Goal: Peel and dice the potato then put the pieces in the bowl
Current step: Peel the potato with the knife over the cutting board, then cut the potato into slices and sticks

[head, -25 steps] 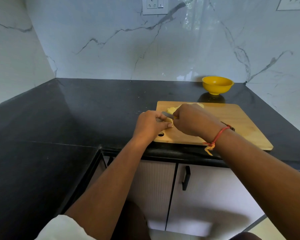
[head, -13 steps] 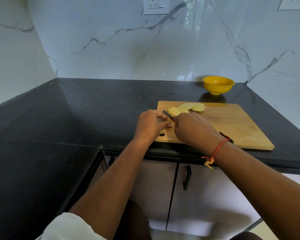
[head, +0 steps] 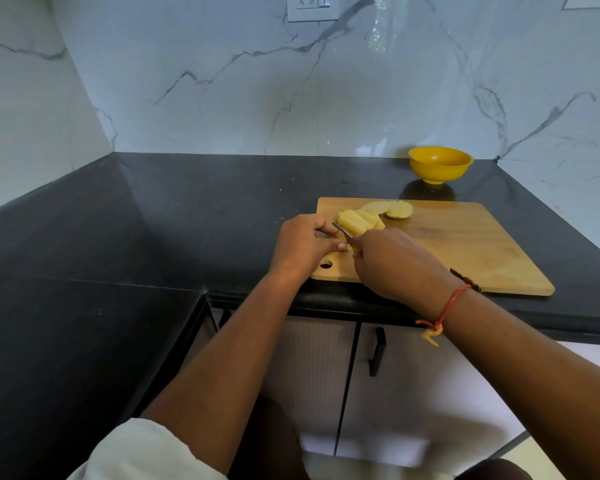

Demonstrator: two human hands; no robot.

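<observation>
The left hand (head: 303,244) sits at the left edge of the cutting board (head: 471,247). Its fingers are curled and the tips of thumb and forefinger reach right toward the blade, but whether they pinch a piece of potato or only steady it cannot be told, because the contact is hidden.

Just to its right the short grey blade of the knife (head: 342,230) slants from far-left to near-right. It lies against the near side of the peeled potato stack (head: 357,220). The stack is a pale yellow block of cut slabs whose long side appears to run much the same slant as the blade. The potato therefore lies beyond and slightly right of the left fingertips, between the two hands. The left hand is the nearer one to steady it.

The right hand (head: 394,263) grips the knife with its fingers wrapped round the handle, which is hidden. Farther right and back, two rounded slices (head: 394,209) lie flat on the board. The yellow bowl (head: 440,165) stands well apart on the black counter (head: 187,209) — nothing shows in it from here.

A second ago the right hand covered the potato. It has since drawn back toward the near edge, and the stack and slices are now exposed.
</observation>
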